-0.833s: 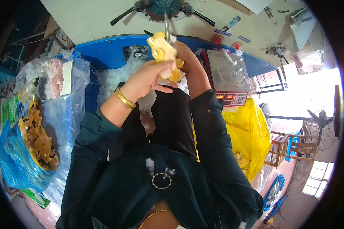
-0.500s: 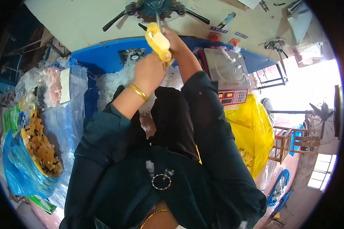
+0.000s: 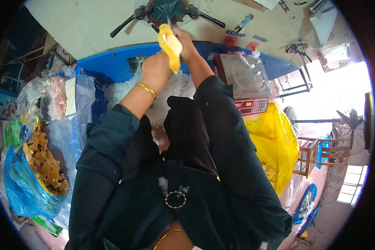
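Observation:
Both my hands reach forward and hold a yellow soft toy skin against the metal nozzle of a dark green stuffing machine. My left hand, with a gold bangle on its wrist, grips the toy from below. My right hand clasps it from the right side, close to the nozzle. Under the hands lies a heap of white stuffing fibre inside a blue bin.
A digital scale with a clear tray stands at the right of the bin. A yellow plastic bag hangs below it. At the left, a blue bag holds several yellow toy skins, with clear plastic bags beside it.
Both hands have lifted the yellow toy away from my body and up to the machine's nozzle. The toy now sits stretched along the nozzle instead of bunched in my hands.

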Demonstrator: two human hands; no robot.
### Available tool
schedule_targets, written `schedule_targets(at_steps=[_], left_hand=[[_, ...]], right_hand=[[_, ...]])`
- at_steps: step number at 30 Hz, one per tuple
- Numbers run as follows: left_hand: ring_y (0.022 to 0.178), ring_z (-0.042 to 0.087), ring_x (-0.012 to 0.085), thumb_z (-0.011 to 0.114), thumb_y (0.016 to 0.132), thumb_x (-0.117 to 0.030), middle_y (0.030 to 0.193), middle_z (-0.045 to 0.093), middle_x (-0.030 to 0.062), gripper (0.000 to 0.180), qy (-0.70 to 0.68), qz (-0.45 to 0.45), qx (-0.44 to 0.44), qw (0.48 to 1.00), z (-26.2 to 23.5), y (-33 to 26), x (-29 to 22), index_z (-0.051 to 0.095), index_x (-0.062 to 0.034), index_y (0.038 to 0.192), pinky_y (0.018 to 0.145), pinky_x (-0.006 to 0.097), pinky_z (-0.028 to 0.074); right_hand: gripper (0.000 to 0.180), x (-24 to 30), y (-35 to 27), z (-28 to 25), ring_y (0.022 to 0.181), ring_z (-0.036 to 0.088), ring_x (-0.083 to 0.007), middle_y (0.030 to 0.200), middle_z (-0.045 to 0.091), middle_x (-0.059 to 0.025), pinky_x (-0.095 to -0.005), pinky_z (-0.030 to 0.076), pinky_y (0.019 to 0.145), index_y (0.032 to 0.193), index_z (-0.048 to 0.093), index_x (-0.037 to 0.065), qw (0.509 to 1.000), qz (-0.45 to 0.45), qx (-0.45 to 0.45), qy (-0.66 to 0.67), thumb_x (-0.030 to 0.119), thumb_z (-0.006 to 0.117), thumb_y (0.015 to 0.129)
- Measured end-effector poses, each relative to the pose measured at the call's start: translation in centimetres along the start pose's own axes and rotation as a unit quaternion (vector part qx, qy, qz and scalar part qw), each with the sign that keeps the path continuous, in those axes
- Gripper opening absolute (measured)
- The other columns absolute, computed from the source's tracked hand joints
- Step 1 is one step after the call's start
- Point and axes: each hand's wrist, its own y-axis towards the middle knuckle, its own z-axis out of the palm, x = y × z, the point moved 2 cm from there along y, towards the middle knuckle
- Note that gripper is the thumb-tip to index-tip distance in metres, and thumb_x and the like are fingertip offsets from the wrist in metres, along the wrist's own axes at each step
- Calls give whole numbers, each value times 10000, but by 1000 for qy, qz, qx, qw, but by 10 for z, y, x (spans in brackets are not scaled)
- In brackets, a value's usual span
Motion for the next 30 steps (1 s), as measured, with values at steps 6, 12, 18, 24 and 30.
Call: schedule_targets(at_steps=[6,12,18,24,30], left_hand=[[728,664,328,607,842,-181,846,659,180,225,-54,-6,19,998,-16,-43,-11,574,-39,1014,613,419,530],[822,665,185,575,934,-206,942,646,100,261,-690,-202,174,673,-46,-50,-29,544,-23,1117,667,304,559],[783,632,171,633,866,-109,962,628,87,258,-776,-296,193,523,-31,2,-19,549,-1,1085,687,284,554],[698,613,146,669,784,-57,841,626,57,208,-737,-299,256,549,-48,-40,-15,598,-30,978,583,268,524],[489,503,62,728,812,-133,728,589,51,265,-719,-267,293,571,-47,-4,28,579,-1,986,373,163,345]], right_hand=[[157,25,-41,22,745,631,-127,892,652,-30,-283,518,670,994,620,29,981,128,-66,127,142,544,916],[229,-5,-4,-15,742,652,-200,859,676,-129,-341,517,639,981,650,-17,966,29,-121,-225,171,553,892],[266,23,26,-15,736,662,-277,845,677,-198,-377,501,663,923,651,-54,914,11,-188,-360,177,587,807],[314,40,-42,6,813,651,-255,887,676,-178,-365,508,701,995,645,-74,969,102,-157,-160,188,581,835],[320,66,-27,26,700,660,-203,905,675,-140,-346,529,593,994,646,-91,975,138,-93,-147,205,606,878]])
